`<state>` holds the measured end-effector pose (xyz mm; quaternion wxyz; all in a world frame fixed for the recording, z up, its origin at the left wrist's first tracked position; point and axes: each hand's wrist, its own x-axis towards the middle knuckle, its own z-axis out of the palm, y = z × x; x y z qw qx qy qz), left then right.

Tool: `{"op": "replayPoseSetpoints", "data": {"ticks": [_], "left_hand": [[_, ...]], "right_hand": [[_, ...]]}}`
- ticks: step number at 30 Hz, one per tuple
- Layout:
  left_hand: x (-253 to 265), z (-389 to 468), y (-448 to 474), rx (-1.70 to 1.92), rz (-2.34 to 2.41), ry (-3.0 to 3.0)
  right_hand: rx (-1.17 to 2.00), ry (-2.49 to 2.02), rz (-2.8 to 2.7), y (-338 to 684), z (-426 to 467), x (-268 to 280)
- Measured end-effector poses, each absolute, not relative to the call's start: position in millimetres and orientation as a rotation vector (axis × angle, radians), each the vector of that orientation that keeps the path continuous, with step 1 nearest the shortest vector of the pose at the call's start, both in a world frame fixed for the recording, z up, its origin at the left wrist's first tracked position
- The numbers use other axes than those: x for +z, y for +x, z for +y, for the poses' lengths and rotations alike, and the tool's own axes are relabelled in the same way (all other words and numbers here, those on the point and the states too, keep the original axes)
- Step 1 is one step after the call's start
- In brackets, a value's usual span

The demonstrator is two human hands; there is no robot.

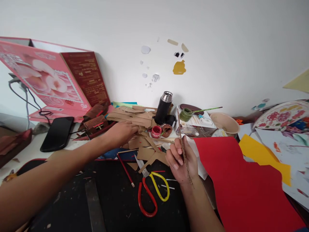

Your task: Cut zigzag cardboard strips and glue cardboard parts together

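Observation:
My right hand holds a thin brown cardboard strip upright, seen nearly edge-on, between thumb and fingers. Stretched out over the cardboard scraps, my left hand has its fingers closed. A thin dark thing shows at its fingertips; its kind is unclear. Just right of those fingertips stand a jar of red paint and a jar of brown paint. Scissors with one red and one yellow handle lie between my forearms, beside a red pencil.
A black thermos stands behind the jars. A brush leans in a green paint jar near a beige bowl. Red paper covers the right side. At left are a phone, a small brown model, a pink box and a metal ruler.

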<state>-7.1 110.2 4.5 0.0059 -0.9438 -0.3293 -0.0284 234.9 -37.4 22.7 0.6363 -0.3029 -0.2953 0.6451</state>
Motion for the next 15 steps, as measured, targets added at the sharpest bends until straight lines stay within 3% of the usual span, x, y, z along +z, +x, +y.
{"op": "replayPoseSetpoints", "data": {"ticks": [5, 11, 15], "left_hand": [[19.4, 113.8, -23.0, -0.17, -1.174, -2.889], [12.9, 97.8, -22.9, -0.014, -1.001, -2.889], [-1.5, 73.9, -8.4, -0.174, -0.89, -3.055]], "right_hand": [[1.481, -0.776, -0.695, 235.6, -37.1, 24.0], [1.496, -0.718, -0.634, 234.6, -39.3, 26.4], [1.503, -0.729, -0.641, 233.4, -40.2, 27.8]]}}
